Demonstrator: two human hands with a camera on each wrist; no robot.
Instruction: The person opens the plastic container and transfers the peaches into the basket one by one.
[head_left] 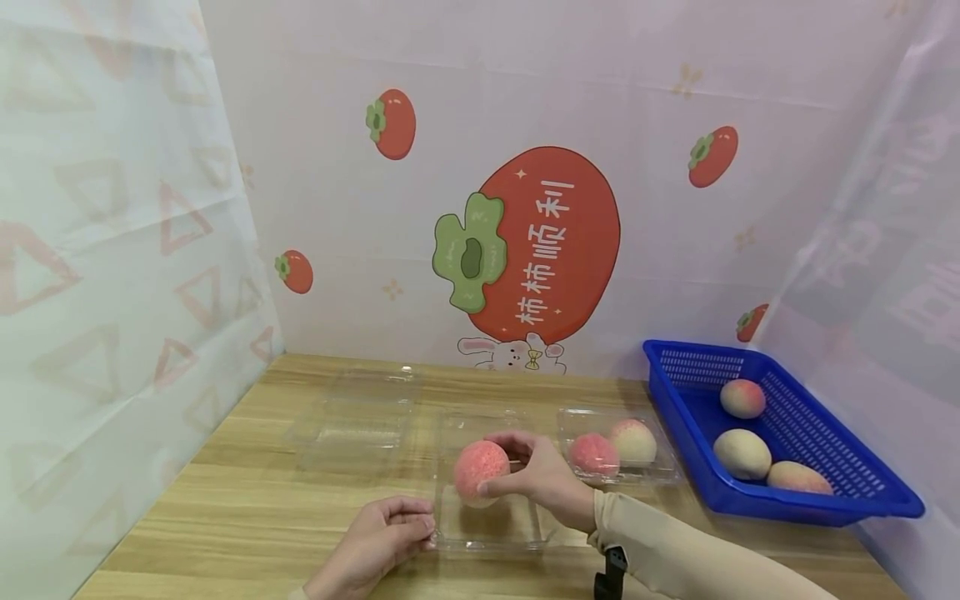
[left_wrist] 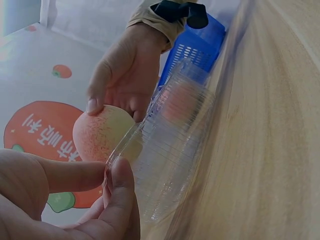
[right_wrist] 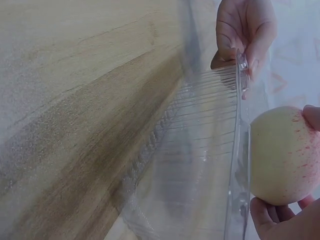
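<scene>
A pink-and-cream peach [head_left: 481, 472] is in my right hand [head_left: 553, 482], with thumb and fingers gripping it from the right side. It is held at the level of the rim of a clear plastic clamshell box [head_left: 491, 545] on the wooden table, over the box's open tray in the head view. My left hand [head_left: 381, 535] pinches the near left corner of that box between thumb and fingers, as the left wrist view shows closely. In the right wrist view, the pale side of the peach [right_wrist: 280, 157] overlaps the rim, and the ribbed tray [right_wrist: 200, 145] holds nothing.
Just right of the box, another clear box [head_left: 567, 427] contains two peaches. Beyond it, a blue perforated basket [head_left: 693, 467] holds three peaches against the right-hand curtain. At the back left lies one more clear box [head_left: 360, 417]. A printed backdrop [head_left: 337, 208] stands behind the table.
</scene>
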